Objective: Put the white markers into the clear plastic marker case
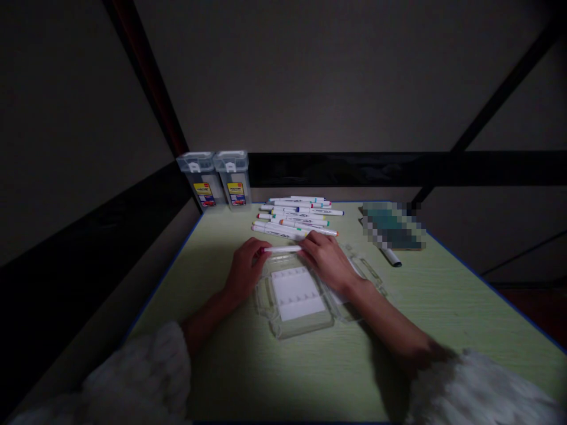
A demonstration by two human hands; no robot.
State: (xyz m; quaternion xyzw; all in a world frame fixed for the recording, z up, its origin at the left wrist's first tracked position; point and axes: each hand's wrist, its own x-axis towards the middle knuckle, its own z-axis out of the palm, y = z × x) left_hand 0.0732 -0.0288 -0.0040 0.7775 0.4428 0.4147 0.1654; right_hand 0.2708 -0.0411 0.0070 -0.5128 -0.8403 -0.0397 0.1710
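Note:
Between my two hands a white marker (283, 249) with a dark pink end lies level, above the far edge of an open clear plastic case (305, 330). My left hand (248, 268) pinches its pink end. The other end is in the fingers of my right hand (328, 260), which hide its tip. Inside the case, a white insert (297, 292) with two rows of small notches shows. The case's lid half (354, 310) is folded out to the right, partly under my right hand and forearm.
Several white markers with coloured ends (301, 215) lie in a loose pile beyond my hands. Two upright clear boxes (199, 183) with latched lids stand at the back left. At right are a blurred-out flat object (394, 227) and a white tube-like item (391, 257). A wall borders the table's back.

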